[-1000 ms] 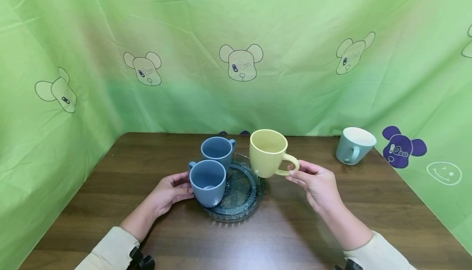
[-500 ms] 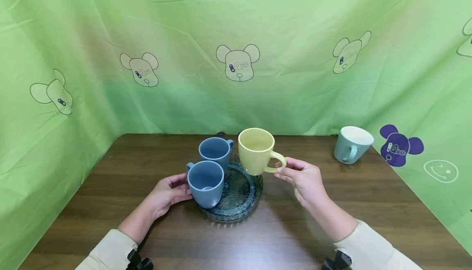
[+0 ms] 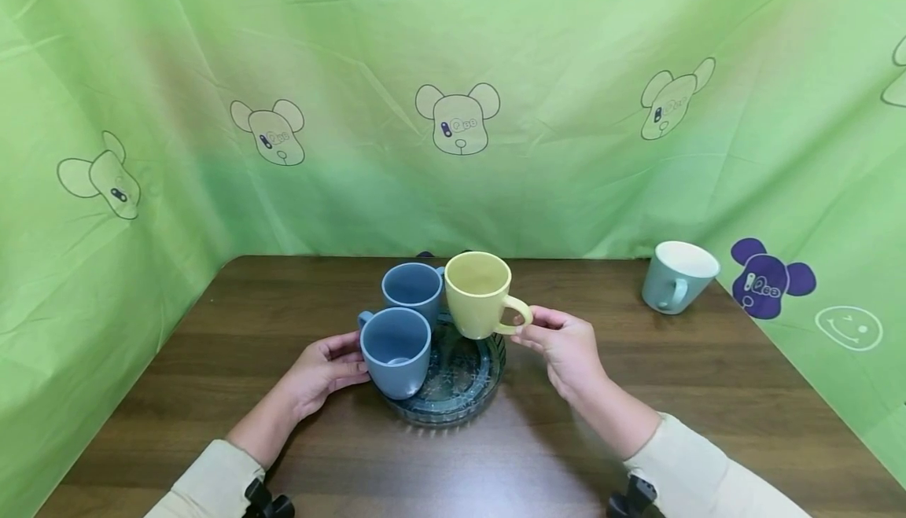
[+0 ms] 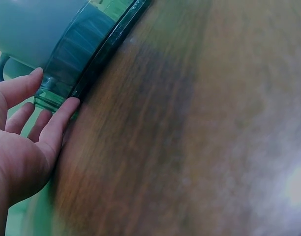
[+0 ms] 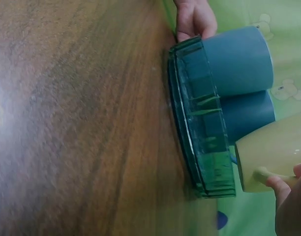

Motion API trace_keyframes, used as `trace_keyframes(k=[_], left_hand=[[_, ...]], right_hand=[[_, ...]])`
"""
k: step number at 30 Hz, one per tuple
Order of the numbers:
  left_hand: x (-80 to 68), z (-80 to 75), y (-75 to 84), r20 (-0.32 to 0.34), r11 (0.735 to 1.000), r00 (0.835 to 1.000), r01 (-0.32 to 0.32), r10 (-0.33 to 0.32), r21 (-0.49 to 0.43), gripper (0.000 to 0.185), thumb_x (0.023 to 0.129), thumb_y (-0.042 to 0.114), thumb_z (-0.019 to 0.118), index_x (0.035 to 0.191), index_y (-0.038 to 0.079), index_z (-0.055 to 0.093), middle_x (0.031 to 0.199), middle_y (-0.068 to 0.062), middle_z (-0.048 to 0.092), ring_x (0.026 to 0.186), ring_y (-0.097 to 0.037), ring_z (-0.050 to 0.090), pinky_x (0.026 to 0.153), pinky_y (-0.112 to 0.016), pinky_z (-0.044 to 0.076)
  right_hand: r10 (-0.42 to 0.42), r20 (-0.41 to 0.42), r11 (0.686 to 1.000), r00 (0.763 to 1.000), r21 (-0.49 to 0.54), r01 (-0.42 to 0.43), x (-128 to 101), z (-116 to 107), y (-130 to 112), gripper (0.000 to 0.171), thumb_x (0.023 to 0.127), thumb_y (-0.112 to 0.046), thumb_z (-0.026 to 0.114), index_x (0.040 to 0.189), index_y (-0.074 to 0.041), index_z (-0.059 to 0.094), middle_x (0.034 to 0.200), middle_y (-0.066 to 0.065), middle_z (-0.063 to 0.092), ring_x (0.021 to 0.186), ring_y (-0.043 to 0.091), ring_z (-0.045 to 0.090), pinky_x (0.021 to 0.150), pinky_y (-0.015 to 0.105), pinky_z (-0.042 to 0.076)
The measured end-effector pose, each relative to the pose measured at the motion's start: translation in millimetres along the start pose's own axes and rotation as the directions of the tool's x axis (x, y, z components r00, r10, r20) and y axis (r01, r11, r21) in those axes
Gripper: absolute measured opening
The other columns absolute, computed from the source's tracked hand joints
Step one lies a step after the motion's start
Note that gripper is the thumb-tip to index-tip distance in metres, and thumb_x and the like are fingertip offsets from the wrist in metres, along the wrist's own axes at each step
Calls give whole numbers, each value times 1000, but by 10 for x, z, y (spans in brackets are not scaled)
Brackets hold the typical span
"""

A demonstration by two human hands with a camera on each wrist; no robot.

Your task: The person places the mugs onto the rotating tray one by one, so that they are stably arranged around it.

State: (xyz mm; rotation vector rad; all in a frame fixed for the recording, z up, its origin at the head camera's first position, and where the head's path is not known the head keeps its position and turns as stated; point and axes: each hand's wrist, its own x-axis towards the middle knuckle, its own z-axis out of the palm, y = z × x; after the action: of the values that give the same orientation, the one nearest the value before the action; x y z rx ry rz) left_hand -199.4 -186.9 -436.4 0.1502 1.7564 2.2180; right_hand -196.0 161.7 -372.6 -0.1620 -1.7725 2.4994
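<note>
A round, blue-tinted glass tray [image 3: 460, 380] with a ridged wall stands on the table. Two blue mugs sit upright at its left side: a near one [image 3: 396, 361], handle to the left, and a far one [image 3: 412, 288] behind it. My left hand [image 3: 322, 376] rests its fingertips against the tray wall [image 4: 84, 46], fingers fairly straight, thumb up near the rim. With my right hand [image 3: 564, 347] I pinch the handle of a yellow mug [image 3: 477, 298]. That mug is upright over the tray's far right part, overlapping the far blue mug's handle in the head view.
A light teal mug [image 3: 675, 282] with a white inside stands at the table's back right. Behind the brown wooden table [image 3: 566, 455] hangs a green cloth [image 3: 552, 180] printed with bear heads. Dark straps with black mounts sit at both cuffs.
My right hand has carried the yellow mug leftward, from beside the tray's right rim to near the far blue mug, and slightly down in the last half second. My left hand stays at the tray.
</note>
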Motion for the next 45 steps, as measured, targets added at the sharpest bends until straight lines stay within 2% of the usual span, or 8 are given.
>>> trace_keyframes(k=[11,17,20,24,31,37,41,45], left_hand=[[-7,-5,9,8,1000,1000,1,-1,-2,60,90,-12,58,143,-16,30,115,-16,62,96,-19,67,91,-44,53],[-9,4,2,2,1000,1000,0,0,5,62,87,-14,61,142,-15,33,115,-15,61,97,-20,67,89,-45,54],[-9,9,-6,-5,1000,1000,-1,1,12,62,86,-15,63,141,-15,35,115,-14,61,98,-20,66,88,-44,55],[-5,11,-15,-14,1000,1000,-1,1,17,61,85,-14,64,139,-14,38,115,-12,60,99,-20,65,87,-44,55],[-7,11,-12,-23,1000,1000,7,-6,24,61,84,-13,66,139,-13,39,116,-13,59,100,-20,65,87,-44,55],[-6,2,10,-15,999,1000,15,-14,35,63,84,-13,66,139,-14,37,118,-14,58,100,-21,65,87,-44,55],[-5,-12,57,-16,999,999,36,-35,31,62,85,-13,65,139,-14,36,118,-14,58,99,-22,65,88,-45,55],[18,-27,99,-13,999,999,35,-35,39,61,86,-12,64,140,-14,36,120,-16,57,99,-21,65,89,-43,54]], right_hand=[[-18,-42,999,999,-27,17,12,53,153,23,73,25,60,88,10,69,72,10,65,64,15,66,67,30,60],[24,-47,999,999,-27,-26,-5,66,228,23,74,25,59,92,13,66,73,11,66,67,16,67,68,29,60],[26,-42,996,999,-81,-29,-1,61,246,24,73,25,61,93,13,66,73,10,67,68,15,67,68,27,59],[-36,-32,977,999,-211,29,18,34,252,27,70,23,65,96,17,66,74,10,68,69,11,64,66,23,57],[-54,18,945,998,-322,57,48,-43,265,28,72,19,70,99,19,65,79,10,70,73,9,63,70,21,56],[-40,88,926,995,-372,70,56,-76,220,35,72,17,73,106,17,63,92,19,69,84,19,67,73,22,57],[-57,136,924,989,-367,104,32,-104,178,43,73,17,73,114,17,60,97,20,69,85,18,67,74,25,57],[-77,153,935,985,-332,125,9,-126,144,41,75,17,70,114,19,59,96,19,70,82,14,68,74,28,59]])
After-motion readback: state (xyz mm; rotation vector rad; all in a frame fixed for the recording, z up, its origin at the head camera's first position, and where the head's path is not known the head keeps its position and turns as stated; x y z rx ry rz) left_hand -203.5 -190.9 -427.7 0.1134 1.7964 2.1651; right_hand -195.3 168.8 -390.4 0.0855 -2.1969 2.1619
